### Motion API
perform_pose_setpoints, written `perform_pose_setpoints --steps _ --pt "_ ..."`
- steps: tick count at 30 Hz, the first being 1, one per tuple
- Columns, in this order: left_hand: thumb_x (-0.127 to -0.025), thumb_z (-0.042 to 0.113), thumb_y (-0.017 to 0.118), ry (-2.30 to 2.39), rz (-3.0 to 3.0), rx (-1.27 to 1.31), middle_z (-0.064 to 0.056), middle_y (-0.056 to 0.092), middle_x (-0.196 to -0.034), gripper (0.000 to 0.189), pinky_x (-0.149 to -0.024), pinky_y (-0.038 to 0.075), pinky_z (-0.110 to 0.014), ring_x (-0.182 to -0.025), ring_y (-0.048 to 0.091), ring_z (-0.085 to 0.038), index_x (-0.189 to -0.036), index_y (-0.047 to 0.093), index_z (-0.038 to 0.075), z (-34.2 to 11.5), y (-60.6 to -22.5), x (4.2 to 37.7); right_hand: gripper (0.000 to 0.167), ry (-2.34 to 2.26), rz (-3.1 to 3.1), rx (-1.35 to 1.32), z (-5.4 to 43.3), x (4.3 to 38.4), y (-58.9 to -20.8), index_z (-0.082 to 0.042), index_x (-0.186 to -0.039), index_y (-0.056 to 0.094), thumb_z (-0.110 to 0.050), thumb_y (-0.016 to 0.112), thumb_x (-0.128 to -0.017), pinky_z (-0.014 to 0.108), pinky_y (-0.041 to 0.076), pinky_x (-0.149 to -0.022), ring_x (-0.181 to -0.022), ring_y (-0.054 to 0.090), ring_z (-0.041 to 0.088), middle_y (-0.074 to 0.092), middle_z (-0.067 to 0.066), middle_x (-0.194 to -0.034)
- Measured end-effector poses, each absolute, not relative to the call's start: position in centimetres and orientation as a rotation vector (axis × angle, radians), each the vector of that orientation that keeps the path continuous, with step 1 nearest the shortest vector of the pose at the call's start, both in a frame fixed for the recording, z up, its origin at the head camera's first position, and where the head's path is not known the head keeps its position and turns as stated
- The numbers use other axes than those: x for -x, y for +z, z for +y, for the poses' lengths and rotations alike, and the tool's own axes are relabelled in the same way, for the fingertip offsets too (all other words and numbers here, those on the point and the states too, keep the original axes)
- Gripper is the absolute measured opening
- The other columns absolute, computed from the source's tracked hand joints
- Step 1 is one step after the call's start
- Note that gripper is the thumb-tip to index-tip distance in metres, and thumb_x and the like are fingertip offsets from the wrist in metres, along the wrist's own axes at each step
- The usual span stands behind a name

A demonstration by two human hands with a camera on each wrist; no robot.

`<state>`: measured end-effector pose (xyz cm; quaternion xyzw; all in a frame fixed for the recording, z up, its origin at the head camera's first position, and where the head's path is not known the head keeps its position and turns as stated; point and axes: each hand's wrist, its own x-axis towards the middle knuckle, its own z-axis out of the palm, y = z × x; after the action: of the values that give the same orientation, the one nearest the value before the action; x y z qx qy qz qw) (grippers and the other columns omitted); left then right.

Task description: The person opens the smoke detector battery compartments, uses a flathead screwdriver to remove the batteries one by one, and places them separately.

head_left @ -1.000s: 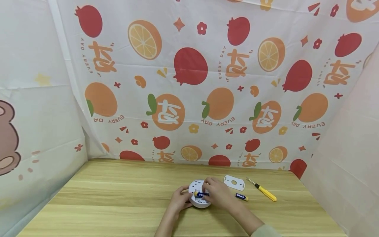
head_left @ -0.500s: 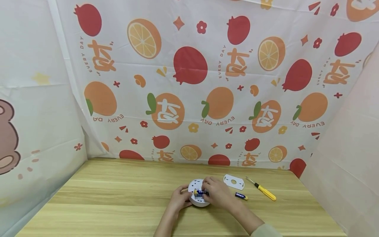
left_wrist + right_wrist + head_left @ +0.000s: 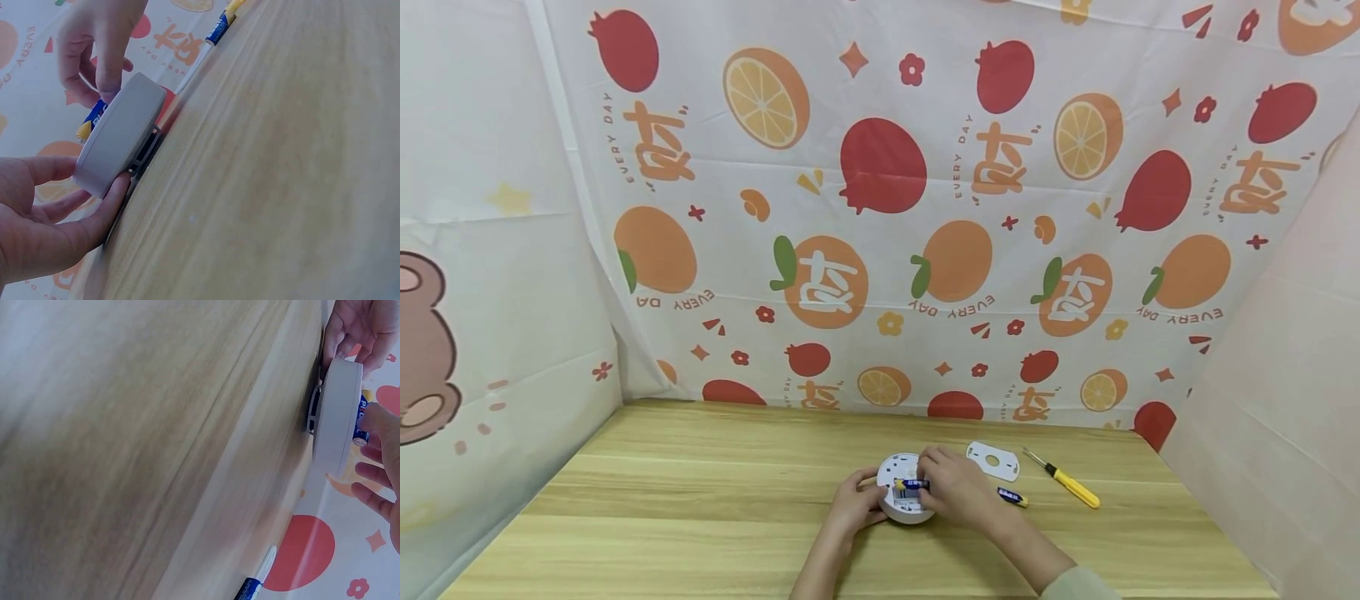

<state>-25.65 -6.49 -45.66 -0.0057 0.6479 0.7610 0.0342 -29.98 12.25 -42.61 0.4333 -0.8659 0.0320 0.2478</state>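
On the table lies a round white smoke detector (image 3: 906,516), its back facing up with the battery compartment uncovered. My left hand (image 3: 854,503) grips its left rim, thumb above and fingers at the side and underneath, as the left wrist view also shows. A blue and yellow AA battery (image 3: 912,485) is pinched between the thumb and fingers of my right hand (image 3: 958,487). It lies crosswise over the compartment; in the right wrist view the battery (image 3: 360,425) stands clear above the back face. The right fingers hide its right end in the head view.
Right of the detector lie a second blue and yellow battery (image 3: 1012,497), a white mounting plate (image 3: 981,454) with a central hole, and a yellow-handled screwdriver (image 3: 1075,489). A printed fabric backdrop (image 3: 887,350) rises behind the wooden table (image 3: 700,500).
The battery in my right hand has shifted slightly toward the far side of the compartment, showing more of the recess below it. My left hand keeps its grip on the detector.
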Motion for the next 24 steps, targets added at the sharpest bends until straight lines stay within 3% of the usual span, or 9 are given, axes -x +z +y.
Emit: perform_pose_setpoints --steps 24 --pt "-0.086 -0.002 0.05 2.336 1.987 0.035 -0.028 0.054 -0.108 0.047 -0.071 0.054 -0.035 -0.08 0.057 -0.021 -0.127 0.035 -0.017 -6.4 -45.7 25.8 0.015 0.164 -2.491 -1.076 14.7 30.0 -42.2 -0.018 -0.083 0.057 -0.02 0.069 -0.075 0.024 0.049 -0.061 -0.088 0.053 0.013 0.056 -0.004 -0.098"
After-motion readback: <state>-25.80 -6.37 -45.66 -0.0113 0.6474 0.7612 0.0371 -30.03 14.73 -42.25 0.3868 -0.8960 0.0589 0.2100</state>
